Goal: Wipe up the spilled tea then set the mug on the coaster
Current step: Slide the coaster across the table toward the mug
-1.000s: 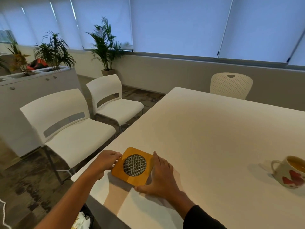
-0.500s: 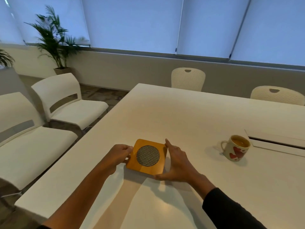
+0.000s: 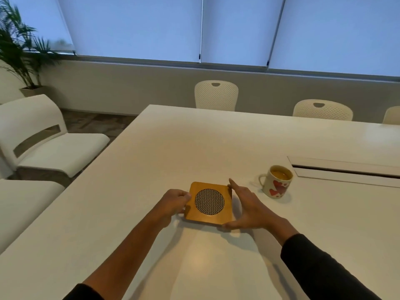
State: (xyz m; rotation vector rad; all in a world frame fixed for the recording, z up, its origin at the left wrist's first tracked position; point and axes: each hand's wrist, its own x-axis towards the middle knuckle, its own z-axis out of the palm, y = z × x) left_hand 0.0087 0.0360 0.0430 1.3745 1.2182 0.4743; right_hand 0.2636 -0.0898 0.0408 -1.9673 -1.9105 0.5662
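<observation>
A square wooden coaster (image 3: 209,203) with a round dark mesh centre lies flat on the white table (image 3: 194,148). My left hand (image 3: 173,202) grips its left edge with curled fingers. My right hand (image 3: 246,204) presses flat against its right edge, thumb under the near corner. A white mug (image 3: 277,182) with red hearts stands upright to the right of the coaster, a hand's width from it, with tea inside and its handle pointing left. No spilled tea or cloth shows on the table.
A cable hatch (image 3: 346,169) is set into the table behind the mug. White chairs (image 3: 52,148) stand left of the table and perforated chairs (image 3: 216,96) at its far side. A potted palm (image 3: 19,50) stands in the corner.
Both hands have carried the coaster to the right along the table, from near the left corner toward the mug. The view has turned right with them. The mug has stayed put.
</observation>
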